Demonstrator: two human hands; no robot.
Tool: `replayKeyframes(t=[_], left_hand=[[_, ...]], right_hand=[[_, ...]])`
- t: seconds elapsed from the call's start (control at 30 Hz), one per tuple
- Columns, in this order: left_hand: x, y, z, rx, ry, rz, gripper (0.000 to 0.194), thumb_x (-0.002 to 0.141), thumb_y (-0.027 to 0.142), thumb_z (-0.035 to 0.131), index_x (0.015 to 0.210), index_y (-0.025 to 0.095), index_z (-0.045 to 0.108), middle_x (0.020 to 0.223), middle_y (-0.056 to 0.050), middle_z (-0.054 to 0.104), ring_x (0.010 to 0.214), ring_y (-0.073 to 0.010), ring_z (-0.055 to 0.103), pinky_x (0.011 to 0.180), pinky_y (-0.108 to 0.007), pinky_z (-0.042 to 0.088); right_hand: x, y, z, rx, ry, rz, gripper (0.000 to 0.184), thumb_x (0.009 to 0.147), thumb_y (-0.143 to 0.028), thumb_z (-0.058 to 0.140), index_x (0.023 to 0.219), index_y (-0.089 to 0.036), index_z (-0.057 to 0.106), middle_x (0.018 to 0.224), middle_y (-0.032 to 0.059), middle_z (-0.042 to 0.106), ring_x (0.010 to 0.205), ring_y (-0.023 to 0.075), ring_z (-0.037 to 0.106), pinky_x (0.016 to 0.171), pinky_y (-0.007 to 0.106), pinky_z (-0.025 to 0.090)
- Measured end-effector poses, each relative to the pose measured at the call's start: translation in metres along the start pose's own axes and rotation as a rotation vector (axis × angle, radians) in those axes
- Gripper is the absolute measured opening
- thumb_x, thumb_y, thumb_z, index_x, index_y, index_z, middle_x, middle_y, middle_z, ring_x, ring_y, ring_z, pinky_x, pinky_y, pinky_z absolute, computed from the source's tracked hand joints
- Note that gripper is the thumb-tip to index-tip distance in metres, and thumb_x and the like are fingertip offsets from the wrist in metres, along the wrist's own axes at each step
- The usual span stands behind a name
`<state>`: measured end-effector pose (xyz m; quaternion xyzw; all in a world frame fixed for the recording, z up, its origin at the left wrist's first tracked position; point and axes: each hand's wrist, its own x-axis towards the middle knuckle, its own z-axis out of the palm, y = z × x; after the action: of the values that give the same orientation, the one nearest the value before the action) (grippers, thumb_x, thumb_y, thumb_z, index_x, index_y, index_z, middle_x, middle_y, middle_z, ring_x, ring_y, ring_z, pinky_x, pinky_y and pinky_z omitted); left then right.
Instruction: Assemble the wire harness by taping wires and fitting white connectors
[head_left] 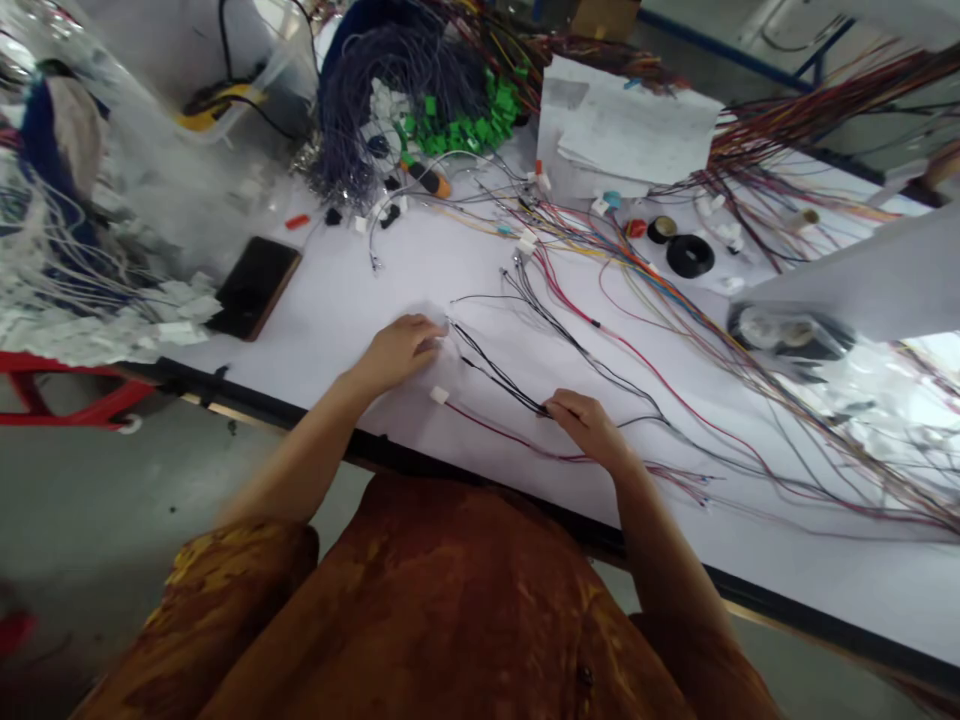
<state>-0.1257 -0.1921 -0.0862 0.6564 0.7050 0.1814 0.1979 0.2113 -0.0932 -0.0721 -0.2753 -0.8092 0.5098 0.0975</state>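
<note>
Two hands, the left hand (397,352) and the right hand (589,428), are down on the white work table (330,310), both at a few thin black wires (495,372). Do they have a firm hold?

I can't swear to it. The right hand's fingers curl over the wires and press them toward the tabletop, but I can't tell whether they're pinching them. The left hand's fingertips reach the wire ends, and whatever lies beneath them is hidden, so I can't tell there either.

And the wires themselves?

They lie flat on the table between the hands. A small white connector (439,395) sits just below them, and a thin red wire (510,437) runs close by, toward the right hand.

How would they handle, do you think?

Very light and limp, with a little spring. I'd expect them to slide on that smooth top and snag on the loose strands around them.

So where would you take hold?

Close to the ends, gathering the strands together. The loose middle would just flop and tangle.
</note>
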Motion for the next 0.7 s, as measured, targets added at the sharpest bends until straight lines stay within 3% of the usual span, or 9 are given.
replayKeyframes(t=[0.13, 0.27, 0.37, 0.53, 0.63, 0.7], left_hand=[[0.010, 0.000, 0.003, -0.082, 0.059, 0.009, 0.050, 0.088, 0.028, 0.052, 0.137, 0.019, 0.052, 0.115, -0.010, 0.058, 0.091, -0.0202, 0.060, 0.088, -0.036, 0.050], [0.029, -0.001, 0.000, -0.119, 0.023, 0.102, 0.027, 0.087, 0.033, 0.055, 0.104, 0.018, 0.070, 0.108, -0.009, 0.060, 0.086, -0.0184, 0.059, 0.085, -0.035, 0.049], [0.035, -0.004, -0.010, -0.272, 0.006, 0.079, 0.022, 0.082, 0.038, 0.062, 0.084, 0.018, 0.072, 0.090, -0.006, 0.067, 0.078, -0.0169, 0.061, 0.078, -0.032, 0.050], [0.023, -0.003, -0.036, -0.614, -0.051, -0.089, 0.030, 0.073, 0.046, 0.072, 0.081, 0.018, 0.073, 0.074, -0.005, 0.071, 0.067, -0.0162, 0.064, 0.063, -0.028, 0.051], [0.007, 0.009, -0.049, -0.577, -0.049, -0.094, 0.029, 0.081, 0.047, 0.065, 0.085, 0.019, 0.075, 0.070, -0.005, 0.070, 0.064, -0.0164, 0.065, 0.061, -0.029, 0.052], [-0.006, 0.024, -0.055, -0.419, 0.054, -0.061, 0.027, 0.084, 0.047, 0.063, 0.086, 0.022, 0.075, 0.074, -0.005, 0.072, 0.069, -0.0181, 0.067, 0.066, -0.031, 0.054]], right_hand=[[0.001, -0.007, 0.000, 0.010, -0.025, -0.010, 0.030, 0.099, -0.035, 0.048, 0.081, -0.018, 0.065, 0.078, 0.0034, 0.060, 0.074, 0.0139, 0.057, 0.071, 0.027, 0.043], [-0.001, -0.013, -0.001, 0.022, -0.027, 0.000, 0.029, 0.098, -0.036, 0.049, 0.081, -0.019, 0.066, 0.080, 0.0037, 0.062, 0.076, 0.0148, 0.059, 0.072, 0.027, 0.045], [-0.006, -0.012, -0.004, 0.015, -0.033, 0.079, 0.030, 0.096, -0.039, 0.050, 0.080, -0.020, 0.066, 0.073, 0.0021, 0.062, 0.070, 0.0147, 0.057, 0.067, 0.027, 0.044], [-0.009, 0.000, -0.004, 0.019, -0.083, 0.114, 0.027, 0.090, -0.044, 0.060, 0.086, -0.019, 0.070, 0.075, 0.0023, 0.066, 0.069, 0.0155, 0.058, 0.064, 0.027, 0.045], [-0.007, 0.005, 0.000, -0.049, -0.064, 0.088, 0.027, 0.092, -0.042, 0.056, 0.088, -0.020, 0.071, 0.082, 0.0039, 0.069, 0.076, 0.0170, 0.062, 0.071, 0.028, 0.046], [-0.004, 0.007, 0.002, -0.172, 0.013, 0.177, 0.028, 0.095, -0.039, 0.051, 0.088, -0.021, 0.071, 0.079, 0.0035, 0.068, 0.073, 0.0170, 0.060, 0.069, 0.028, 0.043]])
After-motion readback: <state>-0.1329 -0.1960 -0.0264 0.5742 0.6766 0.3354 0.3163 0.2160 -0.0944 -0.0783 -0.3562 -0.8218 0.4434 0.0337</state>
